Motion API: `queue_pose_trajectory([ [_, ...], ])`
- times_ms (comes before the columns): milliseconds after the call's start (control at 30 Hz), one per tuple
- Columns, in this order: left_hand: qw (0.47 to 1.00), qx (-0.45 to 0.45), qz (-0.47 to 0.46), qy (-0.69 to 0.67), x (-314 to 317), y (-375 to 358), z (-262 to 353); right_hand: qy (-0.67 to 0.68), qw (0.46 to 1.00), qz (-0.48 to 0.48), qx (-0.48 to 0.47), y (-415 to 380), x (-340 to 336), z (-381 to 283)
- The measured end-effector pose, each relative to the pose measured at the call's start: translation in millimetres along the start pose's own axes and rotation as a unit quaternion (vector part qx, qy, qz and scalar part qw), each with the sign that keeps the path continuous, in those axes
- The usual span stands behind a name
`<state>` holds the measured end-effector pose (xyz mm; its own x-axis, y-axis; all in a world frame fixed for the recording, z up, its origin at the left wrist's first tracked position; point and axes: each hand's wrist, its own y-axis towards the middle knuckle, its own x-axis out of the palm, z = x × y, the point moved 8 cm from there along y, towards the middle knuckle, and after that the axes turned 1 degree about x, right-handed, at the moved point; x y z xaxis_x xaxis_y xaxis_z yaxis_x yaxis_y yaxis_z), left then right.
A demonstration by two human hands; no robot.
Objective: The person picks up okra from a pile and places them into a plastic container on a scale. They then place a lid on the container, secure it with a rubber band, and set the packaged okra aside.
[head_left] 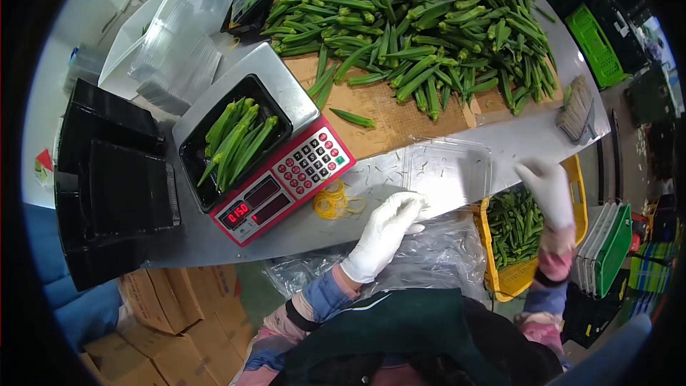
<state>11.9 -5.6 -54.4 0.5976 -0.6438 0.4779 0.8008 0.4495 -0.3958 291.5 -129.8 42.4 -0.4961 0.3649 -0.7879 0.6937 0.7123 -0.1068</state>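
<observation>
My left hand [389,232], in a white glove, is at the table's front edge with its fingers bent together; whether anything is in them is hidden. Just beyond its fingertips lies a clear plastic lid [450,171]. My right hand [549,189], also gloved, is over the right side near a yellow crate [580,200]; its fingers are curled and blurred. To the left, a black tray [191,161] of okra pods [239,143] sits on a scale [286,175] whose red display reads 0.150. Yellow rubber bands [330,201] lie beside the scale.
A large okra pile [429,21] covers a brown board [386,125] at the back. Stacked black trays [121,186] and clear lids [179,50] stand left. A brush [577,111] lies at the right edge. Cardboard boxes [171,307] are below; okra fills the yellow crate.
</observation>
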Motion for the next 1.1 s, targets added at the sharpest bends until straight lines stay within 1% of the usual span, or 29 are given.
queue_pose_trajectory([
  [67, 1.0, 0.002, 0.003, 0.01, 2.0, -6.7, 4.6, 0.015, 0.999, -0.023, -0.04, 36.7, 48.4, -37.7],
  [100, 1.0, 0.005, 0.008, 0.013, 1.3, -10.9, 8.9, 0.006, 0.998, -0.034, -0.045, 62.7, 82.4, -33.8],
  [200, 0.999, 0.008, 0.03, 0.01, -5.8, -17.6, 6.2, -0.085, 0.992, 0.051, -0.085, 118.2, 150.6, -54.4],
  [233, 0.999, 0.007, 0.038, 0.008, -7.9, -18.8, 4.4, -0.127, 0.988, 0.056, -0.065, 126.7, 161.5, -57.2],
  [367, 0.999, 0.005, 0.053, 0.002, -12.4, -19.4, 4.3, -0.023, 0.999, 0.029, -0.034, 125.4, 145.8, -35.9],
  [400, 0.999, 0.003, 0.053, -0.001, -13.1, -17.6, 3.5, 0.061, 0.998, -0.001, -0.025, 116.7, 136.8, -25.9],
  [467, 0.999, -0.004, 0.049, -0.008, -12.2, -13.6, 0.0, 0.223, 0.973, -0.058, -0.004, 93.2, 119.4, -7.1],
  [567, 0.999, -0.012, 0.038, -0.012, -7.4, -9.1, -3.5, 0.325, 0.94, -0.075, 0.075, 56.5, 98.8, 9.9],
  [667, 0.999, -0.011, 0.032, -0.008, -3.9, -9.5, -1.9, 0.348, 0.935, -0.013, 0.069, 37.2, 86.3, 19.1],
  [700, 0.999, -0.011, 0.033, -0.006, -4.3, -10.0, -1.2, 0.372, 0.927, 0.018, 0.053, 32.6, 82.4, 14.8],
  [800, 0.999, -0.005, 0.038, -0.006, -4.7, -11.9, 1.4, 0.346, 0.934, 0.081, 0.02, 22.8, 79.4, 9.9],
  [833, 0.999, -0.003, 0.04, -0.006, -4.8, -12.2, 2.4, 0.333, 0.938, 0.089, 0.01, 20.6, 81.5, 8.8],
  [933, 0.999, -0.008, 0.045, -0.004, -4.0, -12.8, 2.7, 0.24, 0.952, 0.156, -0.112, 8.7, 73.6, -21.0],
  [967, 0.999, -0.009, 0.043, -0.003, -3.5, -12.8, 2.5, 0.243, 0.946, 0.174, -0.128, 2.2, 71.0, -29.7],
  [1067, 0.999, -0.011, 0.043, -0.004, -3.9, -12.4, 0.8, 0.182, 0.94, 0.226, -0.182, -10.8, 63.1, -51.6],
  [1100, 0.999, -0.012, 0.045, -0.005, -4.4, -12.1, 0.2, 0.187, 0.929, 0.243, -0.206, -13.6, 63.2, -54.3],
])
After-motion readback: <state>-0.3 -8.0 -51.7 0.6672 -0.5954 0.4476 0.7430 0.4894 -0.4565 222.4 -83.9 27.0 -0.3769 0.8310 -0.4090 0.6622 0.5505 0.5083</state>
